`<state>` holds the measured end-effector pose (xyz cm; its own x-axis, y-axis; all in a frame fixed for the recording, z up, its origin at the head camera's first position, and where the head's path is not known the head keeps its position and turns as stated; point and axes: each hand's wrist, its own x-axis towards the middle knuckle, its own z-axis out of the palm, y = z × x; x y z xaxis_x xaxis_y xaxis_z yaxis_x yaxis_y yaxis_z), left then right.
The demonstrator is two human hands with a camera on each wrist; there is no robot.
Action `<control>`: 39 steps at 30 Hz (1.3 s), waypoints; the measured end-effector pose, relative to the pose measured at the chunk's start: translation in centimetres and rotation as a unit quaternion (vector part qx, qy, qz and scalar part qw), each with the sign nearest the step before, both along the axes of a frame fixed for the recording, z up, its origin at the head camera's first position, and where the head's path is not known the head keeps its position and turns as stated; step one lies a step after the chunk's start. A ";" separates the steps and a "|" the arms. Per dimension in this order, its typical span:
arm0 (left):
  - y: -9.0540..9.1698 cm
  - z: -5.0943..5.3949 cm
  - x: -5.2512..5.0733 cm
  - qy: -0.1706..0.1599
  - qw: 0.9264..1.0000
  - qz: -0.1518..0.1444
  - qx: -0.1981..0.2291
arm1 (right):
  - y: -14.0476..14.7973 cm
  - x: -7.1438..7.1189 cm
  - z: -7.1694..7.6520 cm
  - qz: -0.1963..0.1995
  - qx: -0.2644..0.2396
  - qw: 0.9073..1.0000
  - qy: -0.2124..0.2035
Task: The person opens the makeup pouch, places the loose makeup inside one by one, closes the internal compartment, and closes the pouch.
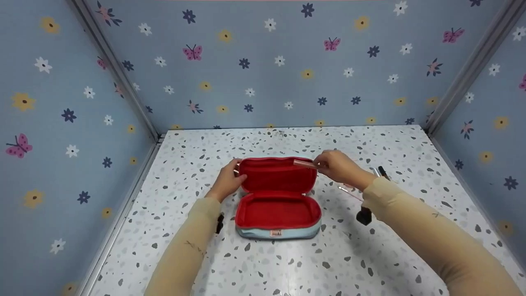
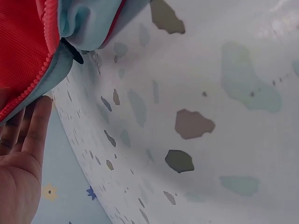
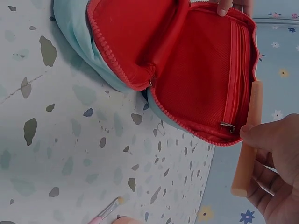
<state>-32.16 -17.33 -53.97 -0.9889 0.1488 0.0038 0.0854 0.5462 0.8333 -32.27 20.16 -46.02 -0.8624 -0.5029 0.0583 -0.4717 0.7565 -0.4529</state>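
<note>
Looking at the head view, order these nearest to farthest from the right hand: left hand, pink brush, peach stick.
1. Peach stick, gripped by the right hand.
2. Pink brush, right of the pouch.
3. Left hand, at the pouch's left.

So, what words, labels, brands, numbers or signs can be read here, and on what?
No text can be read here.
Patch on the front of the pouch: lettering-like marks, too blurred to read.
Dark marks on the left sleeve and right sleeve: too small to tell if they are letters.
Peach stick in the right hand: no lettering can be made out.
</note>
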 end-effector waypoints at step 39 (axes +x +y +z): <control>-0.4 1.5 -0.5 0.002 1.000 -0.018 -0.002 | -5.9 -1.0 -0.3 0.000 0.063 0.987 0.145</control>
